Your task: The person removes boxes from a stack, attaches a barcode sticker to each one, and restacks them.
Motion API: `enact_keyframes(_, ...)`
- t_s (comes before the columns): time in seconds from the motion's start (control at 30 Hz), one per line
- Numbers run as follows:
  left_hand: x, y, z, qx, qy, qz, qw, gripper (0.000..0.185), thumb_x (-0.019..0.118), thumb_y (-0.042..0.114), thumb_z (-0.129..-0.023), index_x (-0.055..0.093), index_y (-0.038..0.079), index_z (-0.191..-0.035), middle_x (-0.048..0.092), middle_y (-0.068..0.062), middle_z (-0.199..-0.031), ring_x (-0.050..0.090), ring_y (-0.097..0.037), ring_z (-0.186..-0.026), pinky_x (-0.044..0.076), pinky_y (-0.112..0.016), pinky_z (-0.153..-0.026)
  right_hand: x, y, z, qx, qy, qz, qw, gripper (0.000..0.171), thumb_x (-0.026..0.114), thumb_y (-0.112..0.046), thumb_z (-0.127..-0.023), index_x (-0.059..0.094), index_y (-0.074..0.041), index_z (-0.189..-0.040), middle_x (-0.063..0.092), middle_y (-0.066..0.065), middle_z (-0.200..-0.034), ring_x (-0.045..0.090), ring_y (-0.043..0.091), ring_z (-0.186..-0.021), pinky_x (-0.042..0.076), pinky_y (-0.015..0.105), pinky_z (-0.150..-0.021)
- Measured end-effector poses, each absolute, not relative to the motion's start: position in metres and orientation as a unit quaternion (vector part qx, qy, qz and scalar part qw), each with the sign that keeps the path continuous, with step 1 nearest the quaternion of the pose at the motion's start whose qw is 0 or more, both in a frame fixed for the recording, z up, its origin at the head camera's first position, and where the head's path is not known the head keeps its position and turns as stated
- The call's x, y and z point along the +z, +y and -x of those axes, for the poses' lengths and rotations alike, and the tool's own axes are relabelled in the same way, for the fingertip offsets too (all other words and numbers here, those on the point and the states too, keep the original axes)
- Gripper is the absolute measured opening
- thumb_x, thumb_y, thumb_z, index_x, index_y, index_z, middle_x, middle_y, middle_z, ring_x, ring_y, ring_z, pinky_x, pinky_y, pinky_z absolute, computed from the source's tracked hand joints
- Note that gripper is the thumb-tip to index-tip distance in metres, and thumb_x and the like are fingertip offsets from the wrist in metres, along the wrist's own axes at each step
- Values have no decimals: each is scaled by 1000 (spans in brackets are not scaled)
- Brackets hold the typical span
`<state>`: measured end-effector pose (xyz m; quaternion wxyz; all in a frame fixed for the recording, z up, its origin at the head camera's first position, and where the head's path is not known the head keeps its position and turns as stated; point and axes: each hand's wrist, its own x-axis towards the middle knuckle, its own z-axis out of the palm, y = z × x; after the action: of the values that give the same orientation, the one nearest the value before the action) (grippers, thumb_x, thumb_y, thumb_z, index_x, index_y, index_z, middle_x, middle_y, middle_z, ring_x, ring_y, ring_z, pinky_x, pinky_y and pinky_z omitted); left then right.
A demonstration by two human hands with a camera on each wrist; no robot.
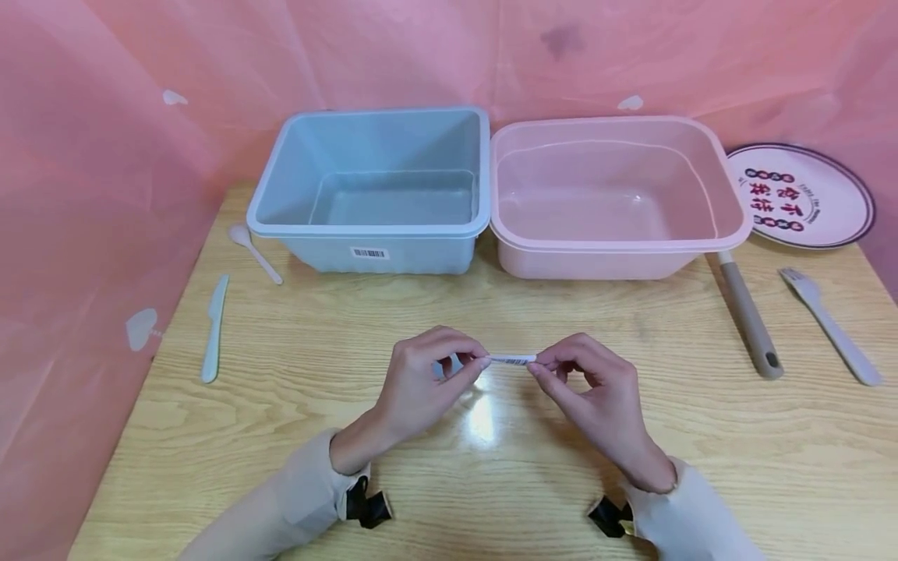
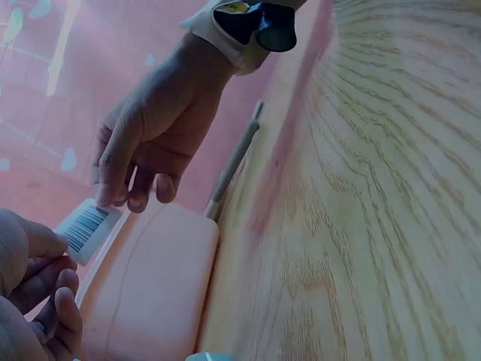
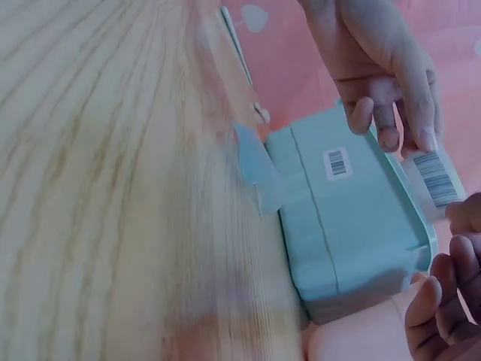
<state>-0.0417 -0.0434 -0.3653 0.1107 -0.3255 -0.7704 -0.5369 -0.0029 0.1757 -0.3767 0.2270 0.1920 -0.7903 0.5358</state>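
A small white barcode label [image 1: 512, 360] is stretched between both hands above the table, near the middle of the head view. My left hand [image 1: 424, 382] pinches its left end between thumb and forefinger. At the other end, the thumb and forefinger of my right hand [image 1: 605, 397] pinch it too. The left wrist view shows the black bars of the label [image 2: 86, 229] face on. Behind the hands stand a light blue bin [image 1: 393, 253], with its own barcode sticker [image 1: 369, 253], and a pink bin [image 1: 596, 261] beside it.
A white spoon [image 1: 256, 253] and a pale knife [image 1: 213, 331] lie at the left. To the right are a grey-brown handle [image 1: 751, 319] partly behind the pink bin, a fork [image 1: 831, 327] and a printed plate [image 1: 835, 195]. Pink cloth [image 1: 421, 47] hangs around the wooden table [image 1: 295, 343].
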Motion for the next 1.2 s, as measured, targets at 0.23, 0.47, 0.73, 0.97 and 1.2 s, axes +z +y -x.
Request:
enact_keyframes(0.23, -364, -33, 48, -535, -784, 305, 77, 5, 73, 10, -86, 73, 6, -84, 70, -3, -78, 56, -5, -63, 45, -15, -49, -381, 180, 4, 512, -800, -196, 245, 24, 75, 18, -69, 69, -2, -81, 62, 6, -73, 52, 1, -67, 46, 11, -61)
enact_keyframes(0.47, -364, -10, 61, -561, -782, 272, 26, 4, 74, 7, -84, 74, 3, -84, 69, -5, -74, 56, -3, -64, 48, -16, -52, -380, 195, 5, 513, -808, -151, 248, 25, 71, 24, -68, 69, 2, -82, 62, 7, -76, 53, 0, -69, 47, 9, -62)
enact_keyframes(0.73, -353, 24, 82, -539, -795, 276, 25, 4, 72, 7, -85, 74, 3, -84, 71, -5, -75, 61, -8, -65, 49, -12, -57, -376, 212, 15, 568, -778, -73, 261, 3, 68, 13, -81, 65, 11, -81, 64, 0, -80, 58, 3, -72, 53, 11, -68)
enact_keyframes(0.97, -355, 52, 98, -516, -815, 259, 51, 6, 69, 7, -86, 76, 6, -86, 73, -3, -77, 64, -8, -68, 52, -15, -65, -377, 223, 30, 494, -813, -27, 308, 3, 69, 11, -80, 67, 11, -82, 61, -18, -80, 56, -4, -71, 48, 6, -62)
enact_keyframes(1.2, -366, 71, 104, -540, -812, 215, 40, 11, 71, 9, -86, 76, 7, -95, 74, -2, -81, 65, -5, -71, 48, -7, -66, -387, 238, 50, 431, -839, 6, 333, 5, 72, 4, -80, 70, 8, -82, 58, -18, -79, 52, -12, -70, 43, 2, -61)
